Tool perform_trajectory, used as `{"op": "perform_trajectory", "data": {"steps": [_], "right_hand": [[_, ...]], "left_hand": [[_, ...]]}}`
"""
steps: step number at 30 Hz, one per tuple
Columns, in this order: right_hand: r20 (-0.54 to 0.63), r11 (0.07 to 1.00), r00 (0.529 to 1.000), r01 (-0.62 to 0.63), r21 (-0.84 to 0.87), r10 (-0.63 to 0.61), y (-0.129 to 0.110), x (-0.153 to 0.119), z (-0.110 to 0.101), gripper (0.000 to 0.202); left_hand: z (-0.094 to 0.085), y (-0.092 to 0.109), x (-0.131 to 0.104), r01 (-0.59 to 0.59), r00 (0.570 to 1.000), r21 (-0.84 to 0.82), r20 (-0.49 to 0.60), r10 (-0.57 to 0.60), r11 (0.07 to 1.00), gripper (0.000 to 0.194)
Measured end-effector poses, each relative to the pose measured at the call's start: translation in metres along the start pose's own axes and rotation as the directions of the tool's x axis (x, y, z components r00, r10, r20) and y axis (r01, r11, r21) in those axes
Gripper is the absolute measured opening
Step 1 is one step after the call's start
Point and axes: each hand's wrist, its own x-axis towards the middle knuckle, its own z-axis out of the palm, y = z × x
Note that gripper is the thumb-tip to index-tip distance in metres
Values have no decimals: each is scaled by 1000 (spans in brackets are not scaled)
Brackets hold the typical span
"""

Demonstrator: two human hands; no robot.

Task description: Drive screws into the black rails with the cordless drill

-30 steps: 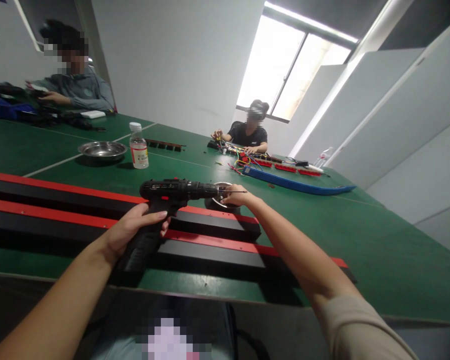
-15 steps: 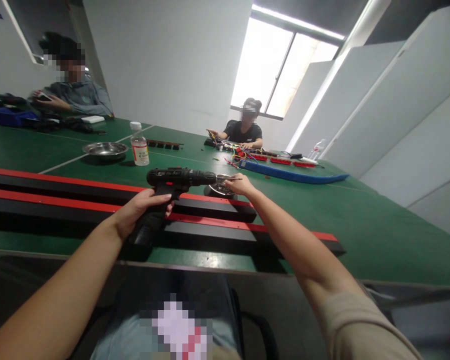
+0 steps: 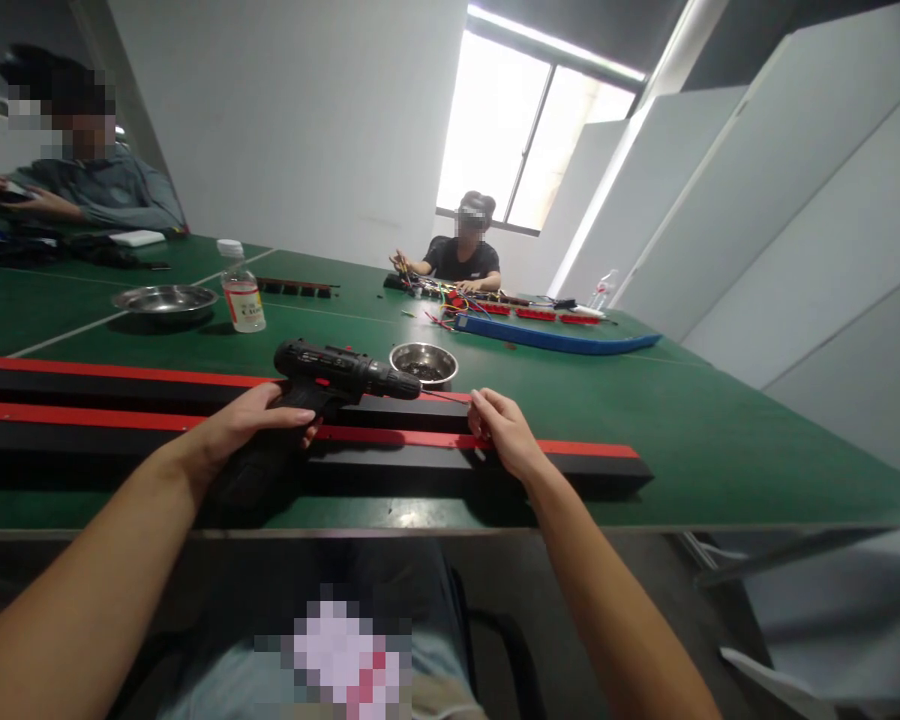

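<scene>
My left hand point(image 3: 266, 425) is wrapped round the handle of a black cordless drill point(image 3: 330, 370), whose chuck points right. A long thin bit point(image 3: 444, 397) reaches from the chuck to my right hand point(image 3: 504, 428). The right fingers are pinched together at the bit's tip; anything small between them is too hidden to make out. Both hands are above two long black bars with red tops point(image 3: 420, 437), lying side by side on the green table point(image 3: 720, 430). Just behind the bit stands a metal bowl point(image 3: 424, 365) with small dark pieces inside.
A plastic bottle point(image 3: 244, 295) and a shallow steel dish point(image 3: 166, 300) stand at the left. A long blue strip point(image 3: 555, 336) and coloured wires point(image 3: 450, 297) lie farther back. One person point(image 3: 463, 250) sits across the table, another point(image 3: 82, 170) at far left.
My right hand has moved from beside the metal bowl toward me, to the bit's tip. The drill has tipped slightly, its chuck lower. The whole view has shifted, moving the scene left.
</scene>
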Motion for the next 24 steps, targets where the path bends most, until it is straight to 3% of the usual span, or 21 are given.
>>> {"op": "perform_trajectory", "data": {"steps": [5, 24], "right_hand": [[31, 989, 1000, -9, 150, 5, 2, 0, 2, 37], [32, 966, 999, -20, 259, 13, 2, -2, -5, 23]], "left_hand": [[3, 1, 0, 12, 999, 0, -39, -12, 1000, 37], [-6, -6, 9, 12, 1000, 38, -19, -11, 999, 45]]}}
